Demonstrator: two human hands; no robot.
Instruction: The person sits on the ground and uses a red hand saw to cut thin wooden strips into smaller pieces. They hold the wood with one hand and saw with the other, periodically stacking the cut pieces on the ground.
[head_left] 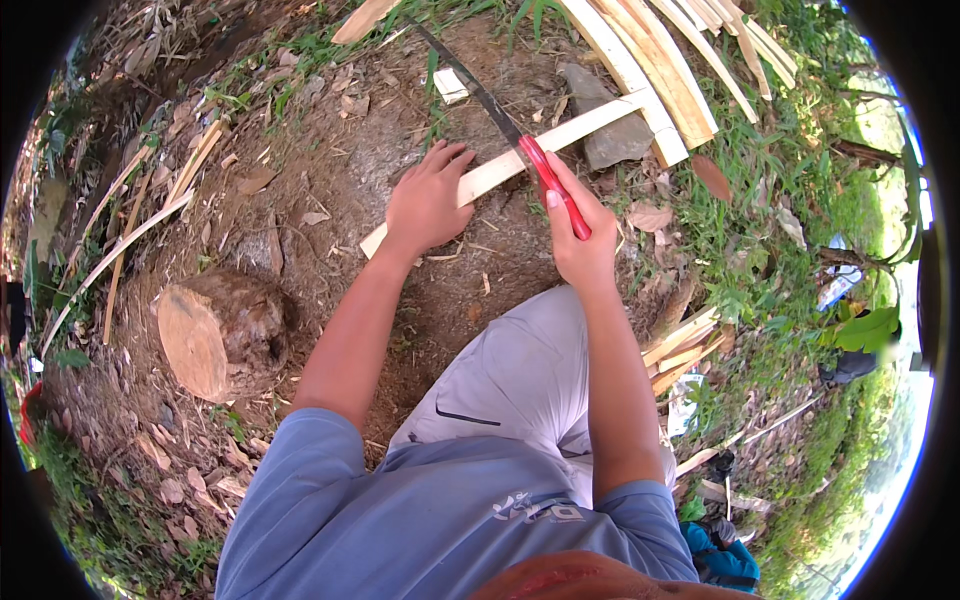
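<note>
A pale wooden strip (492, 178) lies slantwise in front of me, its far end over a grey stone (608, 125) and against a thicker board. My left hand (428, 200) is closed over the strip towards its near end, fingers across the far side and thumb on the near side. In my right hand (588, 240) is the red handle of a saw (490, 105), fingers wrapped round it. Its long dark blade crosses the strip just right of my left hand and points away to the upper left. The blade's teeth are too small to make out.
Several boards (665, 70) fan out at the upper right. A cut log (200, 340) lies at the left, near thin strips (125, 245). Short wood pieces (685, 350) sit beside my right forearm. Leaves and grass cover the dirt. A blue bag (722, 560) rests at the lower right.
</note>
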